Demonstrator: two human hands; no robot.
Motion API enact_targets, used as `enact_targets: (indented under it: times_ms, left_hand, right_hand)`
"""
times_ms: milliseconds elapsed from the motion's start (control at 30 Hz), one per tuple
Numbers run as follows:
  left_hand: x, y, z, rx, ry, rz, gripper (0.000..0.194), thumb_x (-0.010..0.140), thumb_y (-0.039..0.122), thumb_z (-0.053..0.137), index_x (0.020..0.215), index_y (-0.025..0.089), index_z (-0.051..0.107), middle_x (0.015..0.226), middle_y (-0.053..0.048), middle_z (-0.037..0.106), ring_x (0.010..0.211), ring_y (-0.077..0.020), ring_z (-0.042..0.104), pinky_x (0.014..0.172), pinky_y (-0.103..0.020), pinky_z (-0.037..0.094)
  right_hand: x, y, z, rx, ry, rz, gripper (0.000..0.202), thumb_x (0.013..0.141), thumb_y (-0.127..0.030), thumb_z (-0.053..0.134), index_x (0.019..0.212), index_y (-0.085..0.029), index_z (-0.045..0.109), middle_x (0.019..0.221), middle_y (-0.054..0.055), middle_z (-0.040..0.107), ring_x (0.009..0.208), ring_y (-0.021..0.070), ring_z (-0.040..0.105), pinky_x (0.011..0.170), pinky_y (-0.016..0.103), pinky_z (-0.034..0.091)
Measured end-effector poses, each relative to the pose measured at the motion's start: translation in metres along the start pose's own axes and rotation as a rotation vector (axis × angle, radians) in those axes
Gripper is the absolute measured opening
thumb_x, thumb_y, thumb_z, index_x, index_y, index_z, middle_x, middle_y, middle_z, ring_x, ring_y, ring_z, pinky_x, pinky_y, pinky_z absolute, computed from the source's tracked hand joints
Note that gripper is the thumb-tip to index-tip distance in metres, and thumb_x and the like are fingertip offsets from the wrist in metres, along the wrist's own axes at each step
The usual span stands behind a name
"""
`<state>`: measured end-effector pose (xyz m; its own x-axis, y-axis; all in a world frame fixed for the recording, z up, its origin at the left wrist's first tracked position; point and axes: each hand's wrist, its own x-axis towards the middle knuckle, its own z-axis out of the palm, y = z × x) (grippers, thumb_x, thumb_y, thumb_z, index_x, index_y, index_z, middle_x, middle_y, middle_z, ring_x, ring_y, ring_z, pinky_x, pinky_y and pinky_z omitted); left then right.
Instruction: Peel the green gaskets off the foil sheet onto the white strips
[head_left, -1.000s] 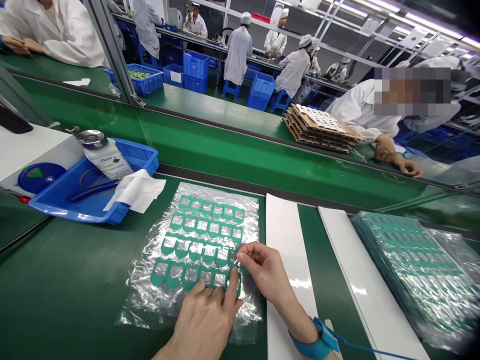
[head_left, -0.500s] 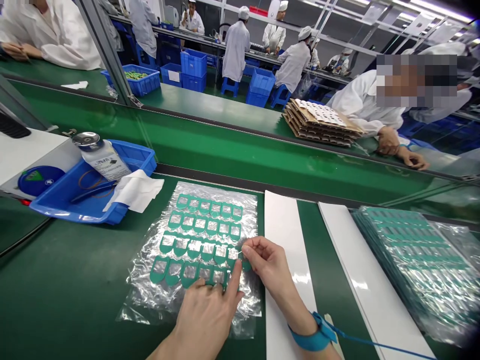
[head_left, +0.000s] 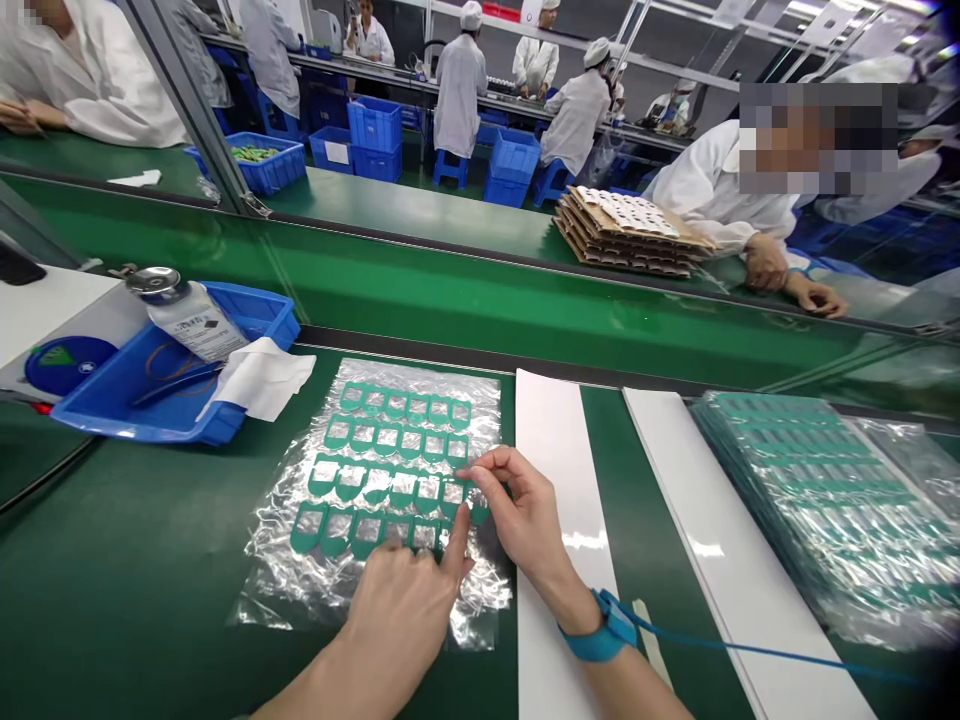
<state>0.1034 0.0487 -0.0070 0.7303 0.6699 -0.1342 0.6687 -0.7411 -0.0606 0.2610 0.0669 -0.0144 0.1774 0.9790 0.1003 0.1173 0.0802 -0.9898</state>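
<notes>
The clear crinkled plastic sheet carrying rows of green shield-shaped frames (head_left: 390,470) lies flat on the green bench, rows running left to right. The left hand (head_left: 405,610) presses it down, fingers spread. The right hand (head_left: 517,510) pinches a frame at the right edge.

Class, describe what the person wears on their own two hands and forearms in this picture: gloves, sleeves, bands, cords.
Both hands are bare, with no gloves and no sleeves showing on the forearms. The left hand wears nothing. The right hand has a blue wrist strap round the wrist, and a thin blue cord runs from it off to the right.
</notes>
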Motion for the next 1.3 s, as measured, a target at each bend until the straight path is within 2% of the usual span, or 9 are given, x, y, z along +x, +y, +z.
enact_targets:
  times_ms: [133,267,367,667,1000,1167,1300]
  left_hand:
    - [0.001,0.0,-0.002,-0.003,-0.064,-0.003,0.057,0.094,0.03,0.054,0.145,0.014,0.032,0.046,-0.001,0.056,0.04,-0.0194,0.057,0.048,-0.03,0.05]
    - [0.001,0.001,-0.004,-0.015,-0.106,0.005,0.057,0.096,0.028,0.051,0.146,0.014,0.028,0.048,-0.001,0.057,0.041,-0.0193,0.058,0.05,-0.031,0.051]
    - [0.001,0.002,-0.004,-0.022,-0.124,0.006,0.061,0.094,0.024,0.054,0.147,0.013,0.025,0.051,-0.001,0.059,0.044,-0.0194,0.059,0.051,-0.031,0.051]
    - [0.0,0.002,-0.003,-0.066,-0.163,0.021,0.065,0.087,0.013,0.057,0.146,0.011,0.03,0.054,-0.002,0.059,0.046,-0.0202,0.059,0.047,-0.029,0.048]
    - [0.0,0.002,0.004,-0.062,-0.068,0.022,0.065,0.086,0.016,0.061,0.144,0.009,0.033,0.05,0.0,0.056,0.042,-0.0189,0.057,0.046,-0.028,0.046]
    - [-0.003,0.002,0.007,-0.057,-0.016,0.011,0.063,0.086,0.02,0.062,0.143,0.012,0.036,0.052,-0.001,0.057,0.042,-0.0183,0.056,0.044,-0.027,0.045]
    - [-0.002,0.002,0.005,-0.056,-0.043,0.021,0.067,0.082,0.015,0.063,0.143,0.012,0.037,0.052,0.0,0.057,0.043,-0.0187,0.056,0.044,-0.027,0.044]
  right_hand:
    - [-0.002,0.0,0.001,-0.053,0.017,-0.003,0.012,0.092,-0.028,0.059,0.084,-0.019,0.06,0.08,0.001,0.061,0.073,0.0137,0.059,0.069,0.025,0.047]
    - [-0.005,0.0,0.001,-0.05,0.005,0.147,0.016,0.087,-0.033,0.063,0.082,-0.017,0.062,0.07,0.0,0.059,0.056,0.0103,0.05,0.049,0.021,0.039]
    - [-0.007,0.001,0.004,-0.041,-0.036,0.227,0.018,0.084,-0.033,0.064,0.078,-0.016,0.062,0.061,-0.001,0.056,0.05,0.0097,0.047,0.045,0.02,0.035]
    - [-0.009,0.004,0.009,-0.044,-0.061,0.304,0.021,0.081,-0.035,0.066,0.074,-0.015,0.061,0.059,0.0,0.055,0.049,0.0095,0.046,0.045,0.019,0.035]
    - [-0.006,0.005,0.007,-0.051,-0.079,0.327,0.021,0.081,-0.035,0.066,0.075,-0.015,0.062,0.059,0.0,0.057,0.05,0.011,0.048,0.045,0.021,0.037]
    - [-0.005,0.007,0.007,-0.058,-0.088,0.331,0.022,0.08,-0.036,0.066,0.075,-0.015,0.062,0.061,0.001,0.058,0.051,0.011,0.048,0.046,0.021,0.037]
    - [-0.004,0.007,0.007,-0.065,-0.086,0.341,0.023,0.079,-0.037,0.066,0.074,-0.015,0.062,0.06,0.001,0.057,0.05,0.0112,0.048,0.045,0.021,0.036]
